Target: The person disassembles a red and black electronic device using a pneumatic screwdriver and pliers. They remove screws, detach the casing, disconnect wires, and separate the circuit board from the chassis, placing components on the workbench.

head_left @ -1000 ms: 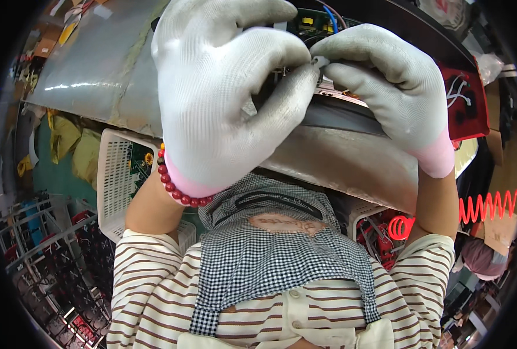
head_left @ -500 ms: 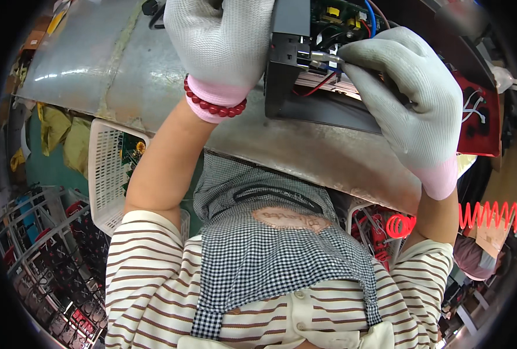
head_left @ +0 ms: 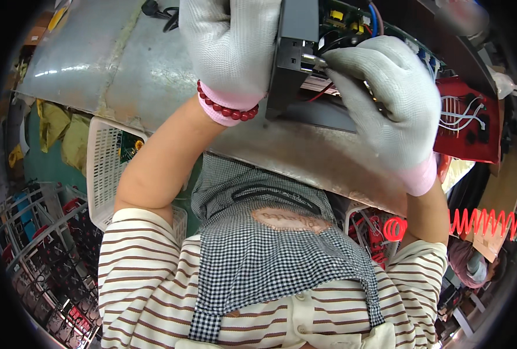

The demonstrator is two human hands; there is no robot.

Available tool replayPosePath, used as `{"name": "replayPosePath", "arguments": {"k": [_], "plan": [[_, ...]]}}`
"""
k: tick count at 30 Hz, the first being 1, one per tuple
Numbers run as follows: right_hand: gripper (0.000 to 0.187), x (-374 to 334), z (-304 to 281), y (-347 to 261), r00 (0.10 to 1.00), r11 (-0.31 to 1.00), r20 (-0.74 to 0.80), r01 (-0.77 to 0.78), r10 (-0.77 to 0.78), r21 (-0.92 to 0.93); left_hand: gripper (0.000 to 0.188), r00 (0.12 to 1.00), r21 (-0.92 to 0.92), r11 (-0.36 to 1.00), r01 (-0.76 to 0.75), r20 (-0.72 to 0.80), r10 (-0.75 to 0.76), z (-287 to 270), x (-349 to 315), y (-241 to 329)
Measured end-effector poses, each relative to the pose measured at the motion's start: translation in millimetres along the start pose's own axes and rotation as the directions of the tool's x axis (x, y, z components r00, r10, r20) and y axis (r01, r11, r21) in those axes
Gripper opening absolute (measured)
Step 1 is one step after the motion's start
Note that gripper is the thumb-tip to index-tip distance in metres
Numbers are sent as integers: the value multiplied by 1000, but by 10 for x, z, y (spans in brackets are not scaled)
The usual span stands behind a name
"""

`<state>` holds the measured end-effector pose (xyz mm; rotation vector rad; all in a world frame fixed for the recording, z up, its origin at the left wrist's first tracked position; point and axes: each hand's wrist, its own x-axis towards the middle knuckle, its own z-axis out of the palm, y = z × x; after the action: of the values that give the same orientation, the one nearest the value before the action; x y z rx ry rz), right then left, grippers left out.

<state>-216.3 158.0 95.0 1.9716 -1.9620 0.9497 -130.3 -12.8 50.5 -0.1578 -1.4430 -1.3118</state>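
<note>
A dark grey metal casing (head_left: 298,26) stands on the bench at the top, its inside exposed with a green circuit board (head_left: 335,24) and wires. My left hand (head_left: 229,49), in a white knit glove with a pink cuff, lies along the casing's left side; its fingertips run out of the picture. In my gloved right hand (head_left: 386,93), thumb and forefinger pinch a small silver metal piece (head_left: 312,60) at the casing's end panel, beside two small rectangular slots. How deep it sits in the panel is hard to make out.
The metal bench (head_left: 148,64) spreads to the left, with a black cable (head_left: 168,17) on it. A red tray (head_left: 465,125) with white wires is at the right, above a red coiled hose (head_left: 485,224). A white plastic basket (head_left: 104,168) holding circuit boards stands below the bench.
The casing and my left hand have shifted slightly right. My right hand has moved left and a little down, closer to the end panel, and less of the silver piece shows.
</note>
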Motion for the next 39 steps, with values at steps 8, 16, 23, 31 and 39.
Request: {"name": "replayPosePath", "arguments": {"k": [8,16,23,31,39], "plan": [[41,-389,-37,-132,972,990,-189,-142,136,-19,33,923,710,663,236,49,-381,-983,-89,124],[37,-1742,-322,-36,473,602,-374,-656,798,455,40,498,730,278,624,-98,-862,-1258,351,1884],[26,-1976,-278,187,216,604,-661,-665,719,439,70,73,336,127,933,171,-983,-1431,-148,1195],[40,-2185,-294,324,200,551,-672,-753,713,360,42,557,185,703,687,487,-673,-1128,278,-690],[46,-2362,-145,503,397,578,-486,-755,779,310,58,613,-62,611,789,24,-790,-286,-41,-319]]}}
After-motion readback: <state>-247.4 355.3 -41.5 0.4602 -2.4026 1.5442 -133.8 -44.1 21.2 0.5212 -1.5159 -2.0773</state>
